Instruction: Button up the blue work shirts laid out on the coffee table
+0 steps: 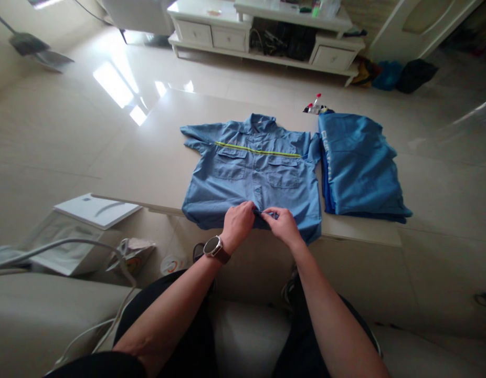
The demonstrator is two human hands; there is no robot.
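Note:
A blue short-sleeved work shirt (235,184) lies face up on the low table, collar pointing away from me. It has a yellow stripe across the chest, two flap pockets and a buttoned front. My left hand (240,223), with a watch on its wrist, is closed on the shirt's front placket near the hem. Beside it, my right hand (281,224) pinches the same bit of cloth from the other side. The fingertips nearly meet, and the button or edge between them is mostly hidden. The lower hem hangs over the table's near edge.
A stack of folded blue clothes (361,163) sits right of the shirt on the pale table (148,157). Small red-capped bottles (316,105) stand behind it. A white box (97,210) is on the floor at left, near a cable (89,242). A white TV cabinet (211,34) stands beyond.

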